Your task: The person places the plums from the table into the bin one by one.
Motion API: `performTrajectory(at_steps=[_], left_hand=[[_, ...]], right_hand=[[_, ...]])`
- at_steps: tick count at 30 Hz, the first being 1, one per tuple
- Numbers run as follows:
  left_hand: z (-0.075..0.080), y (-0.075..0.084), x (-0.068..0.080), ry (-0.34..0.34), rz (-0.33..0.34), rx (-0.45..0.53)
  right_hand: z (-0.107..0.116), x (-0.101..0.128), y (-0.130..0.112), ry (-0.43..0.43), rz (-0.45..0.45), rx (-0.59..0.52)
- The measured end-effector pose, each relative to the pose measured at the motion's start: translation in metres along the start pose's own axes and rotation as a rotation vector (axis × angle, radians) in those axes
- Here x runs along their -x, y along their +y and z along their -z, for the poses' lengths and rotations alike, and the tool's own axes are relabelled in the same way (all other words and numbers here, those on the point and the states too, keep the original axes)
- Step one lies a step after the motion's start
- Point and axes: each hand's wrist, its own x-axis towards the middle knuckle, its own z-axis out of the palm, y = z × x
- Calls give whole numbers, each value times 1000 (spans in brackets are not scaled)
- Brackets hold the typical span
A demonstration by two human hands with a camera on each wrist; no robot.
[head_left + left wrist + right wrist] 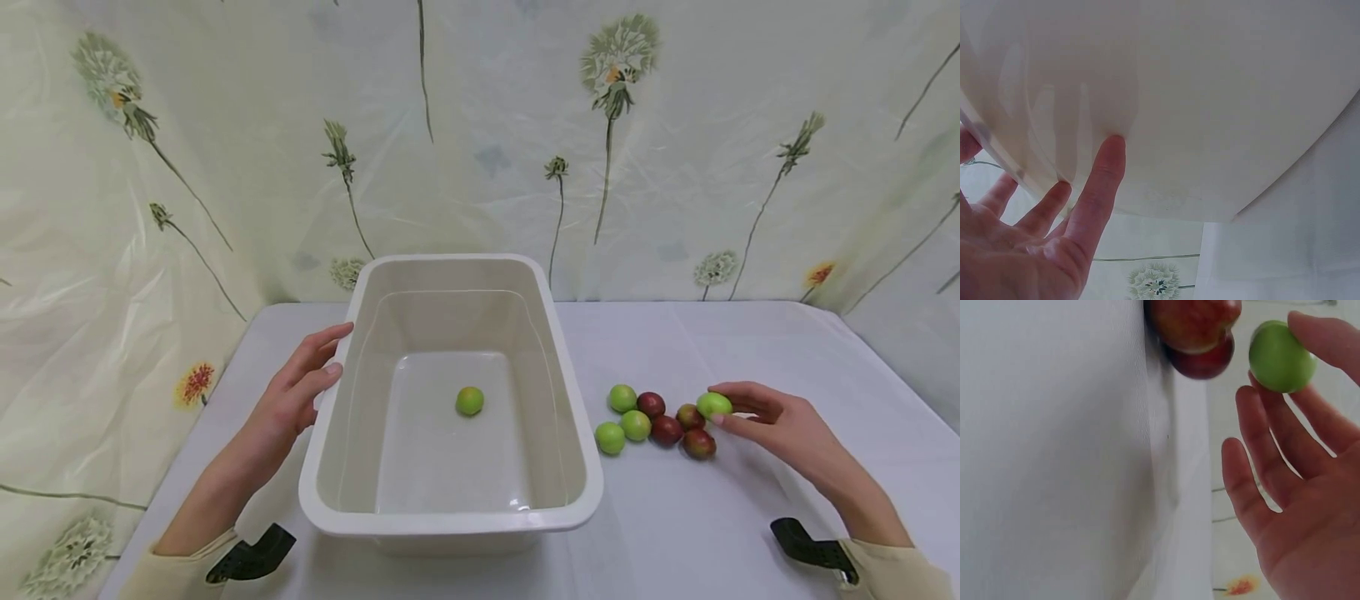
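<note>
My right hand [791, 429] pinches a green plum [714, 405] between thumb and fingertips, at the right end of a loose group of plums. In the right wrist view that green plum [1280, 357] sits between the thumb and the fingers, with a red plum [1194, 322] close by. Along the left side of a large white plastic tub [450, 523], the straight fingers of my left hand [288, 392] touch its outer wall just under the rim. One green plum [470, 401] lies on the tub's floor.
Between the tub and my right hand lie several dark red plums [666, 431] and 3 green plums [636, 425]. A white cloth [757, 350] covers the table. Behind it hangs a sheet [487, 125] printed with dandelions.
</note>
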Motion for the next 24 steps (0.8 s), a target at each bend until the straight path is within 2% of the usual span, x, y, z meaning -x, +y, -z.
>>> performTrajectory(at_steps=[11, 24], left_hand=[[-1, -3, -1, -14, -24, 17], [0, -2, -2, -12, -25, 19]], right_hand=[[-10, -5, -16, 70, -28, -16], [-23, -9, -41, 155, 4, -124]])
